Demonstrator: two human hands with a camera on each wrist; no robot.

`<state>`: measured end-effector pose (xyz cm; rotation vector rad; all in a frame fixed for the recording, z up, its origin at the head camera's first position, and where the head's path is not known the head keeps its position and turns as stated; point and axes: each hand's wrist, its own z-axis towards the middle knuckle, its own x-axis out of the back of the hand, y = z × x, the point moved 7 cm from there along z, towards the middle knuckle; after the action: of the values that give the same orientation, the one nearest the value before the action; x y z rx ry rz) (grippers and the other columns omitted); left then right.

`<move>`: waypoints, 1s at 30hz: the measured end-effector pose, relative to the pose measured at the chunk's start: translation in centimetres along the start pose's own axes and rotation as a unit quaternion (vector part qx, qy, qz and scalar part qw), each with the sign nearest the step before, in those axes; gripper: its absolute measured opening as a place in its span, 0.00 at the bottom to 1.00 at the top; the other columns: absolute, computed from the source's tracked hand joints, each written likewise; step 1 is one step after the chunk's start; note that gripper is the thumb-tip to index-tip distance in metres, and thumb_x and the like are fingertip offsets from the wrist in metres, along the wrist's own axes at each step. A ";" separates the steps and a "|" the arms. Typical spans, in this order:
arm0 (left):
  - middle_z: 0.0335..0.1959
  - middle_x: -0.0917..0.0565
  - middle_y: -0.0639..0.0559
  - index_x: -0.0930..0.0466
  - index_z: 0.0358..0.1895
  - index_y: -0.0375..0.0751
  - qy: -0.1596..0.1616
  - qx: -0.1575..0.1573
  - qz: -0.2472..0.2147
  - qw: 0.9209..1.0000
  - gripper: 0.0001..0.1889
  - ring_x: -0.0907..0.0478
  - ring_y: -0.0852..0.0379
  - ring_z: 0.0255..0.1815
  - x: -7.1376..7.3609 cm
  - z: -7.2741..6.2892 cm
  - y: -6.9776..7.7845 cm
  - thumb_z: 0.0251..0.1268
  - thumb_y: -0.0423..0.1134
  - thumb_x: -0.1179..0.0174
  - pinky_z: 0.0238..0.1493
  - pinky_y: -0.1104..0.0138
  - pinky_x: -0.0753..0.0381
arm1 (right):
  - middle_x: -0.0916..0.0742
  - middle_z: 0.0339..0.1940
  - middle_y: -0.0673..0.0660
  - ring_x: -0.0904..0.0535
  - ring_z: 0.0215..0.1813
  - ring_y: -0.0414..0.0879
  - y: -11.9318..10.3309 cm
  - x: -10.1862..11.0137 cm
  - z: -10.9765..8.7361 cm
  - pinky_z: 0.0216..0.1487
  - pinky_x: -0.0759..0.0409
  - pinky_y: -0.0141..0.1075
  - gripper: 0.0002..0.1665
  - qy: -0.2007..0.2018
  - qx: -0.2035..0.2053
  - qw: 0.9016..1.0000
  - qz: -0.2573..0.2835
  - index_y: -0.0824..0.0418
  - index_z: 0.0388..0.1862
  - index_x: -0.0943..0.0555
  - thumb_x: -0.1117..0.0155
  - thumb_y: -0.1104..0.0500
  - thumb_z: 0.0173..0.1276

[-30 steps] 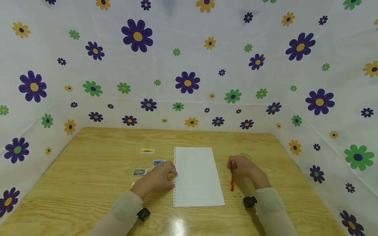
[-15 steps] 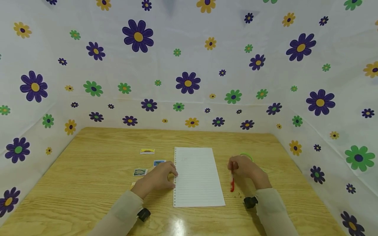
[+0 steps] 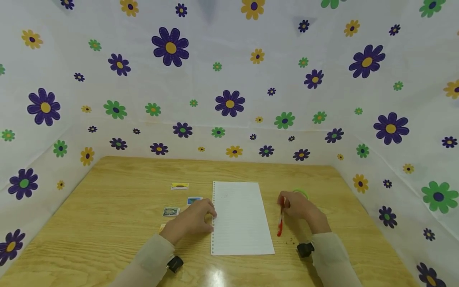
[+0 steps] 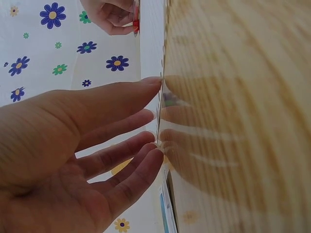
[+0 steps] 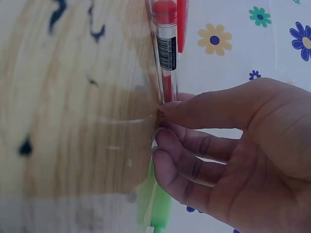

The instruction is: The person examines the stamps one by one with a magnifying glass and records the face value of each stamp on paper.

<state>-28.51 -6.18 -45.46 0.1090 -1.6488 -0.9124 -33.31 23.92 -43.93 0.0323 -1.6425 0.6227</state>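
My right hand [image 3: 295, 205] pinches a red pen [image 3: 280, 225] just right of the paper. In the right wrist view the pen [image 5: 167, 53] has a clear barrel, a red cap and a barcode label, and lies close over the table. A sheet of lined paper [image 3: 240, 219] with punched holes down its left side lies in the middle. At that holed edge rests my left hand [image 3: 195, 217], thumb and fingertips [image 4: 150, 87] on the paper's margin, fingers loosely bent. Faint marks show near the sheet's top left.
Left of the paper lie several small picture cards: a yellow one [image 3: 179, 186], a blue one [image 3: 194, 200], a dark green one [image 3: 171, 211], and another partly behind the left hand. A light green curved object [image 3: 302, 193] shows behind the right hand. Small dark crumbs [image 3: 290, 241] dot the wooden table [image 3: 118, 211].
The pen's lower end has swung slightly left in my right hand. My left hand stays at the paper's edge. The head view has tilted slightly upward.
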 end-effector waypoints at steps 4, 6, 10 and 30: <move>0.56 0.19 0.43 0.12 0.49 0.32 -0.003 0.000 0.002 1.000 0.17 0.23 0.40 0.62 0.0 0.0 0.2 0.55 0.32 0.23 0.67 0.47 0.23 | 0.19 0.30 0.54 0.28 0.33 0.44 0.1 0.0 -0.1 0.36 0.27 0.34 0.11 0.001 -0.004 1.000 -0.009 0.62 0.41 0.20 0.35 0.73 0.62; 0.56 0.18 0.43 0.12 0.49 0.33 -0.001 -0.002 0.008 1.000 0.17 0.23 0.40 0.62 0.1 0.0 0.2 0.55 0.32 0.23 0.67 0.48 0.23 | 0.19 0.30 0.54 0.28 0.34 0.45 0.0 0.1 -0.1 0.37 0.26 0.35 0.11 0.004 -0.006 1.000 -0.009 0.62 0.39 0.20 0.35 0.74 0.61; 0.56 0.18 0.42 0.12 0.49 0.33 -0.002 -0.001 0.013 1.000 0.18 0.22 0.40 0.62 0.1 0.1 0.2 0.55 0.33 0.23 0.66 0.48 0.22 | 0.18 0.31 0.54 0.27 0.35 0.44 -0.4 0.5 -0.2 0.39 0.23 0.37 0.12 0.009 0.002 1.000 -0.008 0.60 0.35 0.18 0.33 0.76 0.59; 0.53 0.17 0.42 0.12 0.48 0.31 0.002 -0.015 0.020 1.000 0.18 0.20 0.41 0.58 0.2 0.0 0.4 0.54 0.32 0.22 0.62 0.48 0.20 | 0.13 0.33 0.55 0.22 0.33 0.37 -2.1 2.2 0.2 0.33 0.23 0.28 0.06 0.119 0.099 0.981 0.119 0.62 0.35 0.21 0.31 0.69 0.68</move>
<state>-28.46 -6.01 -45.11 0.0573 -1.6272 -0.9053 -33.12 22.75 -41.11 -0.0923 -1.3581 0.9358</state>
